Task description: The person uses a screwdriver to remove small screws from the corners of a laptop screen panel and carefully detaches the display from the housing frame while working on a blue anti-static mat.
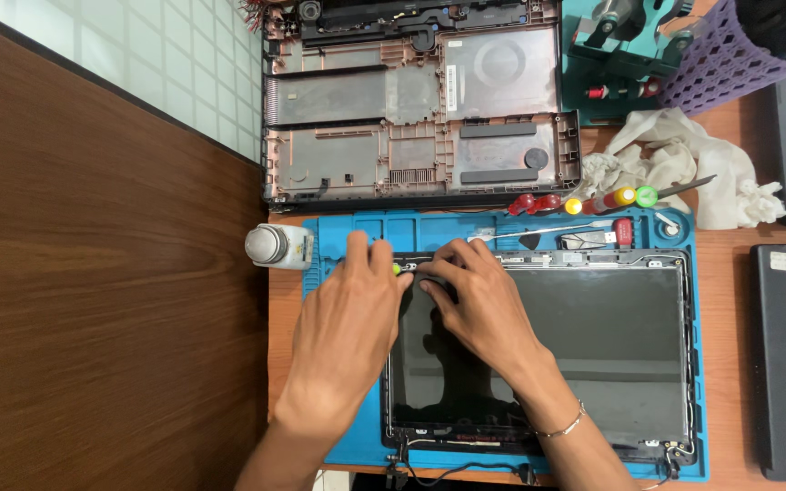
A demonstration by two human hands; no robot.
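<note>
Head view: left hand (349, 305) pinches a small green-tipped tool (397, 268) at the upper left corner of the laptop screen panel (593, 345) lying on the blue work mat (357, 436), while right hand (475, 305) presses open-fingered on that corner.

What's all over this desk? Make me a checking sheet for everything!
Surface: blue work mat on a wooden desk.
Job's things: laptop screen panel lying flat on the mat.
Clutter: white bottle, screwdrivers, white rag, purple basket.
Hands: left hand and right hand both at the panel's top-left corner, a small green-tipped tool between them.
Cables: thin black wire at the panel's bottom edge.
Surroundings: opened laptop base, tiled floor.
</note>
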